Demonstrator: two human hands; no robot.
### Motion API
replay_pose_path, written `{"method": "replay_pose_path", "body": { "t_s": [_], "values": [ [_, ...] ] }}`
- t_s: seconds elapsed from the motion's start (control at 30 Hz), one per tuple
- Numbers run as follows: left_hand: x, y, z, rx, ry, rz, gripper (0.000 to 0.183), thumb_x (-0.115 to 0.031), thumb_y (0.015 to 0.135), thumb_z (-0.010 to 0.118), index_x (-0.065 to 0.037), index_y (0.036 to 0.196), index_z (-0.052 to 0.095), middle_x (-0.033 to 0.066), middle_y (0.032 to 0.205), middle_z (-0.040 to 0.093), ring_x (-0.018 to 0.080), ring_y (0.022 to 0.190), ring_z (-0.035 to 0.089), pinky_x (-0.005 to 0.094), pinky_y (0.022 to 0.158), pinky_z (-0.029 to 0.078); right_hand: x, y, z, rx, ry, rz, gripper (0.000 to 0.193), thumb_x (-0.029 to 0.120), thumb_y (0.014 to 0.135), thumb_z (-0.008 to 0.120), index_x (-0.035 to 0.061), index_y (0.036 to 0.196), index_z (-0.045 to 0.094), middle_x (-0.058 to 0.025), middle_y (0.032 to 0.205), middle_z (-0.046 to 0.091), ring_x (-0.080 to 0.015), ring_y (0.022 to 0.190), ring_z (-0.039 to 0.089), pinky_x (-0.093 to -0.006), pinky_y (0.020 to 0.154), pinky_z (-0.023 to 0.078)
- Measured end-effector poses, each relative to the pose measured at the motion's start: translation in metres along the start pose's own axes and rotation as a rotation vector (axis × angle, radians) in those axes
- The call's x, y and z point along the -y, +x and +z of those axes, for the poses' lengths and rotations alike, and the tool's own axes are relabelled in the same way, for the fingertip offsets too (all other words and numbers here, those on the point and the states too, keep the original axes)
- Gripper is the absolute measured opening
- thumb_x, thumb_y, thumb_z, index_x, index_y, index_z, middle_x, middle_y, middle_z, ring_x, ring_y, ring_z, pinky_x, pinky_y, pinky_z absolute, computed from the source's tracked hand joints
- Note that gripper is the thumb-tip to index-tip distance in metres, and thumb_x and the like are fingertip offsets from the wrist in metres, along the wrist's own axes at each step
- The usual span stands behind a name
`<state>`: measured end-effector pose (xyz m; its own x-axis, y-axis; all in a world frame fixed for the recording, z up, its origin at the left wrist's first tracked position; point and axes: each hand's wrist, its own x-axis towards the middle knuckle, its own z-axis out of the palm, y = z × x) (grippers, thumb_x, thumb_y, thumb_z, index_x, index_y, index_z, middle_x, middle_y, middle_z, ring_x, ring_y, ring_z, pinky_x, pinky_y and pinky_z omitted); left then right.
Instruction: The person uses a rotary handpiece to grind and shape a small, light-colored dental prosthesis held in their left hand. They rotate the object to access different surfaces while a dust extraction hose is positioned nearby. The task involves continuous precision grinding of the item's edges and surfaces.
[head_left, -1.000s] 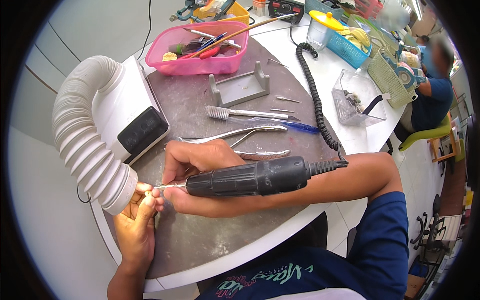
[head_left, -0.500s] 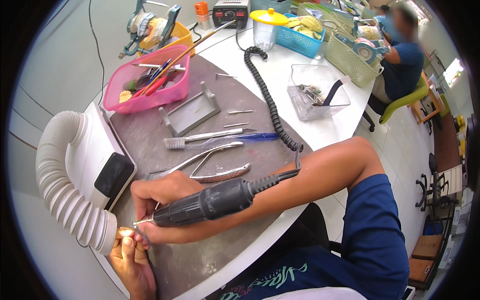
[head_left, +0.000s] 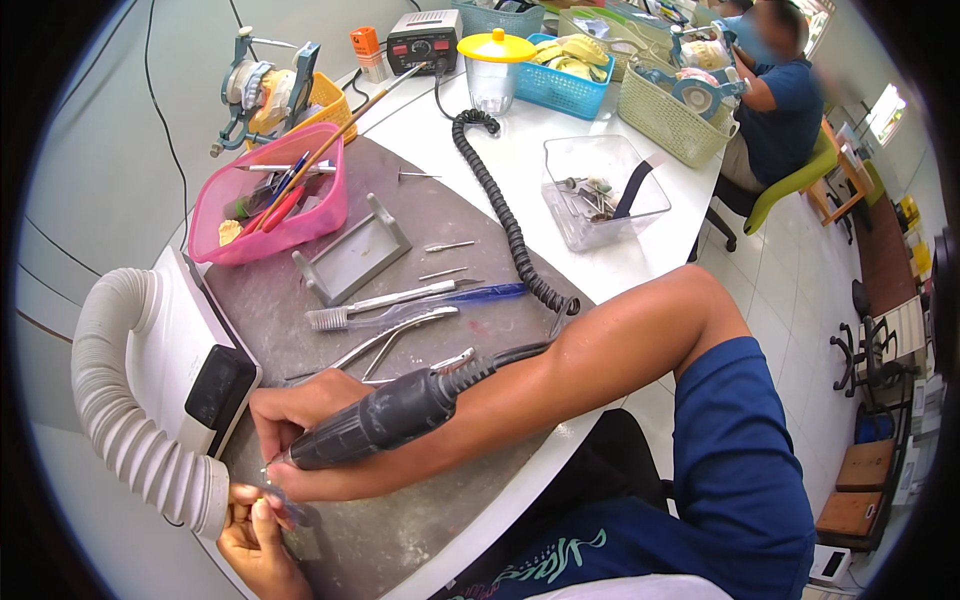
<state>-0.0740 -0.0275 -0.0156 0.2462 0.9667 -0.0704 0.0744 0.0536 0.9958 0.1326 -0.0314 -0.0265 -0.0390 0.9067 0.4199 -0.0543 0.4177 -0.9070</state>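
Observation:
My right hand (head_left: 305, 408) is wrapped round a black rotary handpiece (head_left: 385, 412), whose tip points left and down. Its coiled black cord (head_left: 500, 205) runs back across the table. Just below the tip, my left hand (head_left: 255, 552) is closed in a pinch; what it holds is too small and hidden to name. Both hands meet by the mouth of a white ribbed suction hose (head_left: 150, 440). Pliers (head_left: 400, 335) lie partly behind my right hand. Beyond them are a toothbrush (head_left: 420, 308) and a knife with a metal handle (head_left: 400, 297).
A white box with a dark panel (head_left: 222, 388) stands at the left. Farther back are a pink tub of tools (head_left: 335, 215), a grey stand (head_left: 360, 265), a clear tray of bits (head_left: 590, 235) and a control unit (head_left: 425, 45). Another person (head_left: 780, 110) sits at the far right.
The view has shifted, so the table things appear farther left. My right hand and the handpiece sit slightly lower, covering more of the pliers. Both hands keep their hold near the hose mouth.

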Motion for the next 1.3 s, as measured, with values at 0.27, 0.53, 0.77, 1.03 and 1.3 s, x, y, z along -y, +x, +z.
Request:
{"method": "replay_pose_path", "body": {
  "t_s": [0.27,0.53,0.77,1.03,1.3],
  "values": [
    [-0.004,0.002,0.012,0.184,0.927,0.556,0.004,0.002,0.083,0.061,0.001,0.086,0.059,0.0086,0.084,0.054,0.0200,0.077,0.054,0.0302,0.069,0.044,-0.003,0.002,-0.001,-0.009,0.020,0.035,0.016,0.014,0.073,0.065,0.0032,0.077,0.053,-0.0077,0.065,0.059,-0.0168,0.060,0.060,-0.0319,0.054,0.044],
    [-0.008,-0.004,-0.002,0.213,1.070,0.694,0.019,0.010,0.073,0.065,0.000,0.089,0.067,0.0119,0.083,0.058,0.0289,0.076,0.057,0.0377,0.064,0.045,-0.002,0.004,0.003,0.021,0.028,0.054,0.017,0.015,0.076,0.065,0.0030,0.078,0.053,-0.0074,0.065,0.058,-0.0170,0.058,0.058,-0.0315,0.054,0.043],
    [-0.004,0.004,-0.002,0.176,1.002,0.795,0.024,0.009,0.069,0.069,0.000,0.091,0.068,0.0101,0.079,0.057,0.0278,0.068,0.057,0.0356,0.058,0.046,0.002,0.008,-0.007,0.130,0.015,0.170,0.019,0.017,0.081,0.065,0.0021,0.086,0.054,-0.0081,0.070,0.059,-0.0147,0.062,0.058,-0.0293,0.057,0.045],
    [-0.005,0.009,-0.004,0.196,1.125,0.740,0.019,0.003,0.073,0.072,-0.002,0.090,0.066,0.0097,0.082,0.060,0.0254,0.067,0.061,0.0355,0.058,0.048,0.006,0.005,-0.008,0.169,-0.057,0.256,0.019,0.015,0.086,0.066,0.0018,0.092,0.055,-0.0021,0.076,0.059,-0.0061,0.073,0.055,-0.0234,0.063,0.044],
    [0.017,0.006,-0.005,0.119,0.404,0.379,0.013,0.002,0.090,0.059,0.000,0.101,0.065,0.0048,0.091,0.067,0.0079,0.078,0.060,0.0238,0.067,0.047,-0.001,0.002,0.002,0.088,-0.039,0.198,0.016,0.015,0.092,0.060,0.0011,0.093,0.053,-0.0065,0.084,0.061,-0.0100,0.081,0.064,-0.0235,0.068,0.052]
  ]
}}
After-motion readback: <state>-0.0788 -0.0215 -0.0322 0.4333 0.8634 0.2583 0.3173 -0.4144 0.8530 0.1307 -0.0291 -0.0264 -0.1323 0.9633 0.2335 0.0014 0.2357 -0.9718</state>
